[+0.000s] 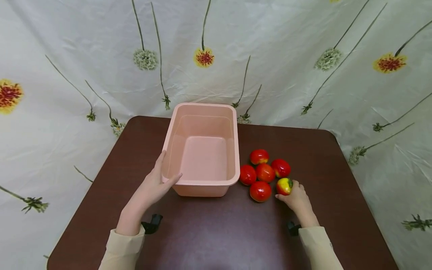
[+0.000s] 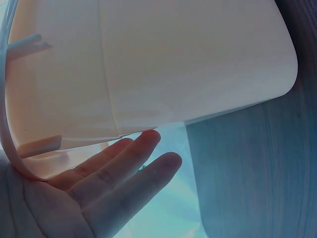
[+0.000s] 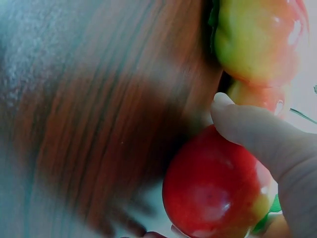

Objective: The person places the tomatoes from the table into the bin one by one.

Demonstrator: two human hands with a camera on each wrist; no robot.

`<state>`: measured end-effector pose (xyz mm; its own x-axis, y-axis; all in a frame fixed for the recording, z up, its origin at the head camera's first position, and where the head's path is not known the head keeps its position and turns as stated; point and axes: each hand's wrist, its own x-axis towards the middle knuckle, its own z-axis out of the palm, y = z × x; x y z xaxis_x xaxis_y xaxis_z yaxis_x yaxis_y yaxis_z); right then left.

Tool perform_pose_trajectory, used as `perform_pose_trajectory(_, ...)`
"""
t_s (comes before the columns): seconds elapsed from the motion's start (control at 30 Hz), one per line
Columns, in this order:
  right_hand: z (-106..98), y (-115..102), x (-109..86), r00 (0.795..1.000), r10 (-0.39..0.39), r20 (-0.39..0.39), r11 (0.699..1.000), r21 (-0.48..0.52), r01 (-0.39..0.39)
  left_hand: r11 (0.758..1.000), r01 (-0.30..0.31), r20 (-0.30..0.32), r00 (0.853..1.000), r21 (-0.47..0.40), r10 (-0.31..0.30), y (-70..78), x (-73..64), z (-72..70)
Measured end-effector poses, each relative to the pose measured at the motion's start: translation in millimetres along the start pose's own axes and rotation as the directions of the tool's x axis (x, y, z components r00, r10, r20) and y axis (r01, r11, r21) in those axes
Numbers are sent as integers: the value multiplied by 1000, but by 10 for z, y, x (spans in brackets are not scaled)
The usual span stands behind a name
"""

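Observation:
A pink plastic basin [image 1: 197,182] stands upright on the table, its inside bare. My left hand [image 1: 153,189] holds its near left corner, the thumb over the rim and the other fingers outside; in the left wrist view the fingers [image 2: 119,171] reach along the outer wall. To the right of the basin, my right hand [image 1: 299,200] grips a glossy red and yellow tomato [image 1: 283,186] with a green leafy top. The right wrist view shows the thumb [image 3: 247,121] curved over this tomato [image 3: 213,183]. Several more red tomatoes [image 1: 265,173] lie clustered between it and the basin.
The dark brown table [image 1: 209,232] has rounded far corners. Behind and beside it hangs a pale cloth [image 1: 276,45] printed with flowers. Black straps or mounts [image 1: 152,224] show by both wrists. In the right wrist view, other tomatoes [image 3: 257,44] sit close beyond the thumb.

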<state>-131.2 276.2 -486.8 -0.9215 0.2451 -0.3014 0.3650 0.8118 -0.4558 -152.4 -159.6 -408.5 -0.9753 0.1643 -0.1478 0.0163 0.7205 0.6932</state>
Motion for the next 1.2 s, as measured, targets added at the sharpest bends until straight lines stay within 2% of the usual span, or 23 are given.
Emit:
perform_pose_trajectory(0.53, 29, 44, -15, 998, 54, 24, 994, 90, -56, 1000, 12, 1, 1000, -2, -12, 12, 4, -2)
perform_pose_trajectory(0.73, 50, 78, -49, 998, 55, 8, 988, 142, -56, 1000, 18, 9, 1000, -1, -18, 24, 5, -4)
perform_pose_trajectory(1.0, 92, 93, -43, 999, 37, 2, 988, 152, -36, 1000, 22, 10, 1000, -6, -22, 32, 7, -4)
perform_pose_trajectory(1.2, 95, 114, -23, 998, 61, 11, 979, 192, -62, 1000, 21, 8, 1000, -10, -21, 28, 8, -3)
